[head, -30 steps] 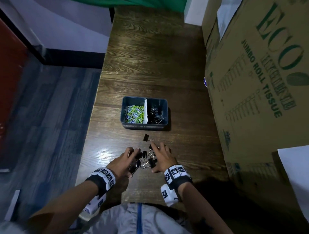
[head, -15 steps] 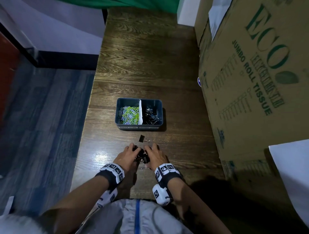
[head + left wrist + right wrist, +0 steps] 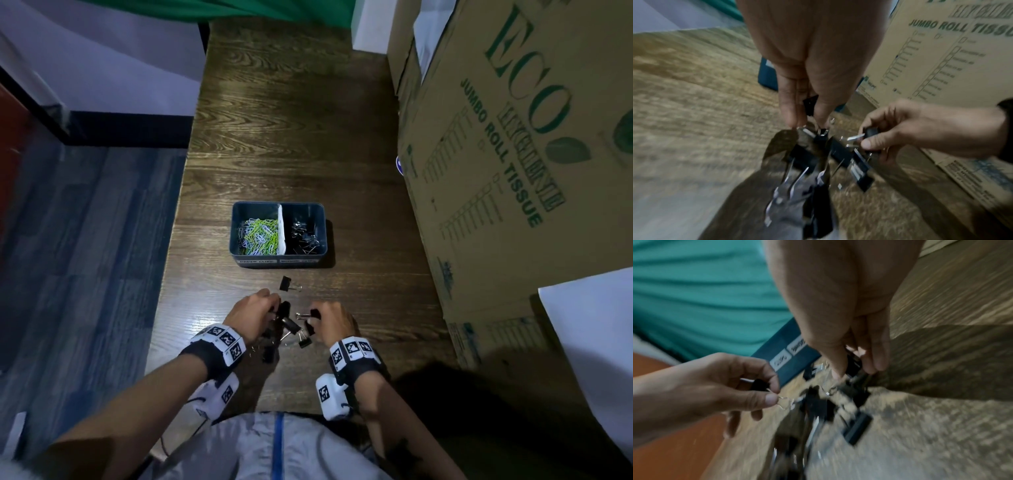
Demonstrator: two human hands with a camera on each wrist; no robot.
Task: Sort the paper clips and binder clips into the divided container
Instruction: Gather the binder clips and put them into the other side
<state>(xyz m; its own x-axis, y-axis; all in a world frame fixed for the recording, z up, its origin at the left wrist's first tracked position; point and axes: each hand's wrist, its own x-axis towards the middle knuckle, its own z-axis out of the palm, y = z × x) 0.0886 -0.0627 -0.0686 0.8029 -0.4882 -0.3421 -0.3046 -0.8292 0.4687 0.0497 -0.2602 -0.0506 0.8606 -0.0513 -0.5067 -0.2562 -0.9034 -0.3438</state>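
Observation:
A dark blue divided container stands mid-table; coloured paper clips fill its left compartment and black binder clips its right. A lone binder clip lies just in front of it. Nearer me, a loose pile of binder clips sits between my hands. My left hand pinches a black binder clip above the pile. My right hand pinches another binder clip by its body, its wire handle sticking out. The wrist views are blurred.
A tall cardboard box printed "JUMBO ROLL TISSUE" walls the table's right side, with a white sheet at its near end. The table's left edge drops to grey floor. Green cloth hangs beyond the far end.
A second ago both hands were spread over the pile, then they closed together on it. Now they have drawn apart, each pinching a binder clip.

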